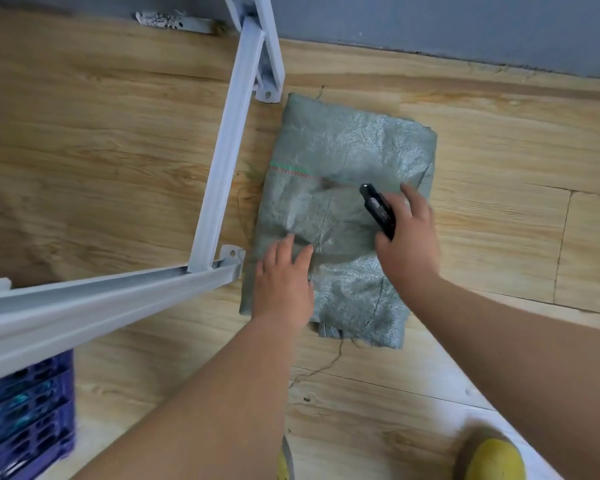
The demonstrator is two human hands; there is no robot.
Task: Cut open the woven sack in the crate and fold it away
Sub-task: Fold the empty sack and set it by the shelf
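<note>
Two bare hands reach down over one folded woven sack (343, 216) at the centre of the frame. Left hand (284, 282) lies flat on the sack's lower left part, fingers straight and spread, pressing the fabric. Right hand (407, 237) is curled round one black cutter (378, 210), its tip aimed toward the upper left just over the sack's middle; whether the tip touches the fabric cannot be told, as that spot is blurred.

The sack is grey-green, folded into a rough rectangle and lying on the wood-pattern floor (118, 150) — not inside the crate. One thin green and red stripe crosses its left side near the middle. Small pale marks show on the cutter's body, too blurred to read.

One white metal frame (229, 143) runs from the top of the picture down to the left edge, just beside the sack's left border. One purple slatted crate (25, 410) sits in the lower left corner, well apart from the sack. Along the bottom edge are two yellow shoe tips — one (496, 460) at lower right, the other (284, 469) partly hidden by the left forearm.
</note>
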